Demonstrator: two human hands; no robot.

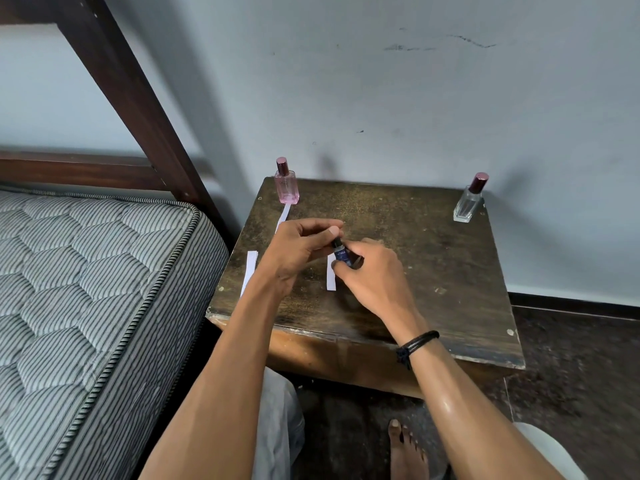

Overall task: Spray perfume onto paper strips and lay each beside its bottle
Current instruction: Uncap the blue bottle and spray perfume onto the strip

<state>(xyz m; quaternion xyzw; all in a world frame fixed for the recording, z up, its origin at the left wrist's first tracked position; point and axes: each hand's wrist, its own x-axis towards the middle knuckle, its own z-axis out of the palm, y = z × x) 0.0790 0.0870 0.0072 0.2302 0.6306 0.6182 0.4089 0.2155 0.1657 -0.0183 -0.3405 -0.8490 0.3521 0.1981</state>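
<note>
Head view shows the small dark-blue perfume bottle (341, 254) above a paper strip (331, 280) on the wooden table (433, 271), right hand (374, 268) curled round its body, left hand (301, 244) pinching its cap; likely light, smooth, breakable glass, best gripped around the body

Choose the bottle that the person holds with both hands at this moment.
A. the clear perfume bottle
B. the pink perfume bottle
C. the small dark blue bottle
C: the right hand grips the small dark blue bottle by its body and the left hand pinches its top, while the pink perfume bottle and the clear perfume bottle stand untouched at the back of the wooden table.
</note>
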